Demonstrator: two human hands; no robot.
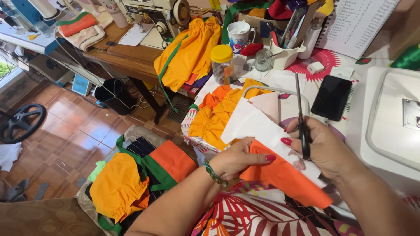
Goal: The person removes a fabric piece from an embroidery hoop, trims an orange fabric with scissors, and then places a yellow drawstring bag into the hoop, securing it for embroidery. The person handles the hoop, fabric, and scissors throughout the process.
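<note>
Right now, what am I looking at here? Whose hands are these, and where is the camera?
There is no machine: a person wears one camera on the head, looking down at their own two hands. The left hand pinches an orange fabric piece with a white paper pattern laid on it. The right hand holds scissors, blades pointing away. On the table lie a black phone, a yellow-lidded jar, a mug and a basket of orange cloth. More orange garments sit lower left.
</note>
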